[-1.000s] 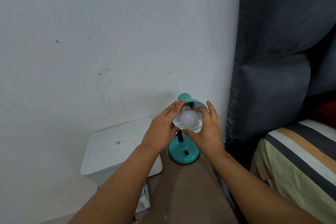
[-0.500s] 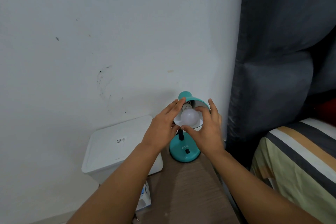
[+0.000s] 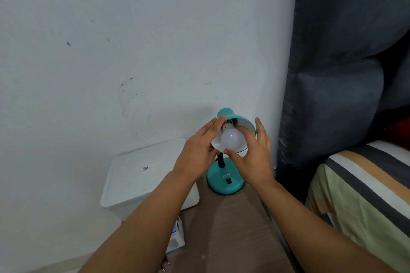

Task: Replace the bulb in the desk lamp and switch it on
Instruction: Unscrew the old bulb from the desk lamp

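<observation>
Cupping the bulb [image 3: 232, 141] inside the lamp [image 3: 225, 180] shade, the right hand [image 3: 253, 157] pinches it while the left hand [image 3: 197, 150] braces the shade with straight fingers; cross-threading could leave 1 loose bulb.

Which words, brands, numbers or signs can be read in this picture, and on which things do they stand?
"ATN": pale letters on the teal lamp base, just above its black switch.
Sticker on the lid of the white box: a square code with small print beside it, too small to read.
Blue and white carton by the table edge: print blurred, not readable.
Bulb: marks on its neck, not readable.
</observation>
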`<action>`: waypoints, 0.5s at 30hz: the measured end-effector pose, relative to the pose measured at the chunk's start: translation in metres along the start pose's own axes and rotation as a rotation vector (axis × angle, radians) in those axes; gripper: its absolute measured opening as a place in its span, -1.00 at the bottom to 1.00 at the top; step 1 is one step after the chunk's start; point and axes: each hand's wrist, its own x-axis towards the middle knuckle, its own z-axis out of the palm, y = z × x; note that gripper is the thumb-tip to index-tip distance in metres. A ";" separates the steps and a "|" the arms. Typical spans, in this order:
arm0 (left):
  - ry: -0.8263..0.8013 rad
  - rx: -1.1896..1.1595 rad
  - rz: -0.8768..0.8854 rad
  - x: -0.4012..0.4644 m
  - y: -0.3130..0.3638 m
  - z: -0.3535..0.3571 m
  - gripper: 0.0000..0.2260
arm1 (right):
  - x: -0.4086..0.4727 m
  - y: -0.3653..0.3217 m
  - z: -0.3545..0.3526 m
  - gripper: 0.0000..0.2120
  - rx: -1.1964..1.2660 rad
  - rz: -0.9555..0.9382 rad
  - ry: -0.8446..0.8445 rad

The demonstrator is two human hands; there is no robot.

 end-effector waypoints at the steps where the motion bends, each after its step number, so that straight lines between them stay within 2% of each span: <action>1: 0.000 0.001 0.002 0.000 0.000 0.000 -0.20 | -0.001 0.001 0.000 -0.39 -0.001 -0.030 0.002; 4: 0.006 0.010 0.007 -0.001 0.000 0.000 -0.21 | -0.002 0.002 0.000 -0.37 -0.001 -0.080 0.003; 8: -0.002 0.004 0.003 0.000 0.000 0.001 -0.20 | -0.002 0.001 -0.001 -0.19 0.022 -0.019 -0.031; 11: -0.006 0.001 -0.006 0.000 0.000 0.001 -0.19 | 0.000 0.001 -0.001 -0.29 0.006 0.008 -0.020; 15: 0.001 -0.003 -0.004 -0.001 0.000 0.000 -0.22 | -0.001 0.008 -0.001 -0.42 -0.078 -0.157 -0.004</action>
